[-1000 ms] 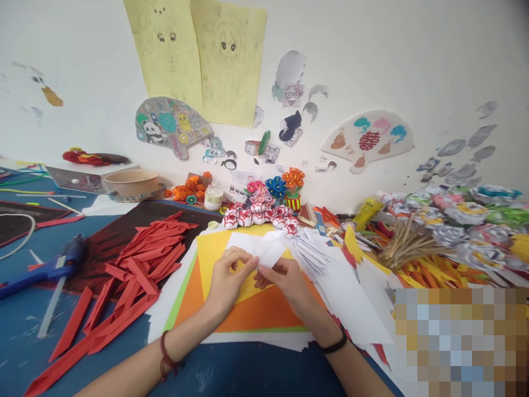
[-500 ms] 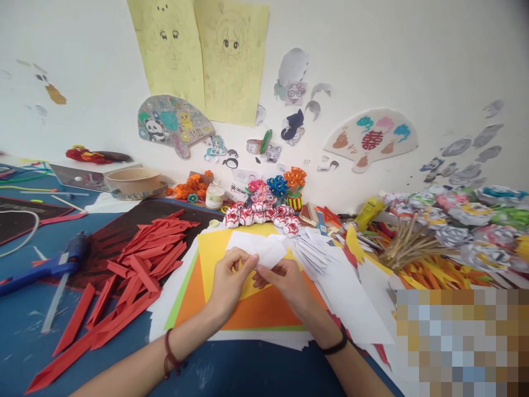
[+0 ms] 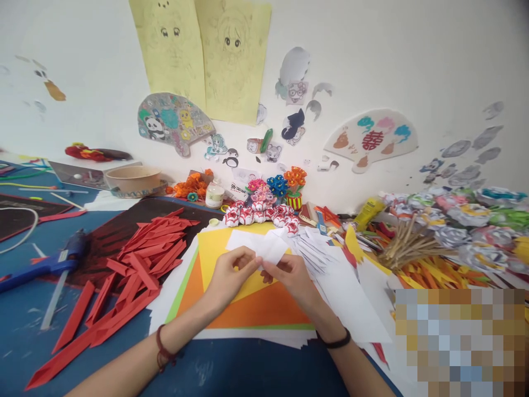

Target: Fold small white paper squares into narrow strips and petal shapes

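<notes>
Both hands pinch a partly folded sheet of white paper (image 3: 270,246) between thumbs and fingers, the thumbs close together at its lower edge. My left hand (image 3: 233,274) grips it from the left, with its fingers curled behind. From the right, my right hand (image 3: 290,278) holds the same sheet, its fingertips partly hidden under it. Below the hands lie a yellow sheet (image 3: 209,248) and an orange sheet (image 3: 248,315), stacked on green and white paper.
Folded red paper strips (image 3: 142,270) and a blue glue gun (image 3: 61,262) lie to the left. Thin white strips (image 3: 312,251) and white sheets (image 3: 355,298) are at the right. Behind stand red-and-white paper flowers (image 3: 260,214); farther right, paper flowers (image 3: 467,220) on sticks.
My right hand has shifted slightly to the right and the thumbs have come closer together. The white paper's right part now stands up more in a point.
</notes>
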The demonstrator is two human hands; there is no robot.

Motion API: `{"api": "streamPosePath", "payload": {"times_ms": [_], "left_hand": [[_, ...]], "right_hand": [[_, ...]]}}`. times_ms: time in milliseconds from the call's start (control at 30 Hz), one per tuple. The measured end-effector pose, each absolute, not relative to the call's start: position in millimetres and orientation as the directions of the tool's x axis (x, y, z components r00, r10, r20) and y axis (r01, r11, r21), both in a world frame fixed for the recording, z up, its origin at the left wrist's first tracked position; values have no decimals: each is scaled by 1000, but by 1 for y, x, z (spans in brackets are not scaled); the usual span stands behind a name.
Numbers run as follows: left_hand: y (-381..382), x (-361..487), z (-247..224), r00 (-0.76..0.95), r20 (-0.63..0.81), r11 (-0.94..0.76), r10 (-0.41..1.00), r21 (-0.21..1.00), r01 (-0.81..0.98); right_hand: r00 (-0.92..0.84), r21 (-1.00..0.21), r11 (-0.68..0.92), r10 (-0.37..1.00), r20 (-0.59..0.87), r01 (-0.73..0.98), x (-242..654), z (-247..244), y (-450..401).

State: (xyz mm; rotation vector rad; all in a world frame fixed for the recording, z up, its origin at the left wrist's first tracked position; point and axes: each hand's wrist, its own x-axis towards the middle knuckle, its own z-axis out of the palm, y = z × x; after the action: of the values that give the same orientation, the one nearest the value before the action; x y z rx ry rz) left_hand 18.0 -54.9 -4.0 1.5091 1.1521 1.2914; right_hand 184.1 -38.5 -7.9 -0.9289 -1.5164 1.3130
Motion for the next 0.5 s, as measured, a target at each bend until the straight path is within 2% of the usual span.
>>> {"api": "streamPosePath", "payload": {"times_ms": [500], "left_hand": [[-62,22,-7,-52,307,-295,950,941,166]], "right_hand": [[-263,-981,192,945,194,-33,183,-7,-39]]}}
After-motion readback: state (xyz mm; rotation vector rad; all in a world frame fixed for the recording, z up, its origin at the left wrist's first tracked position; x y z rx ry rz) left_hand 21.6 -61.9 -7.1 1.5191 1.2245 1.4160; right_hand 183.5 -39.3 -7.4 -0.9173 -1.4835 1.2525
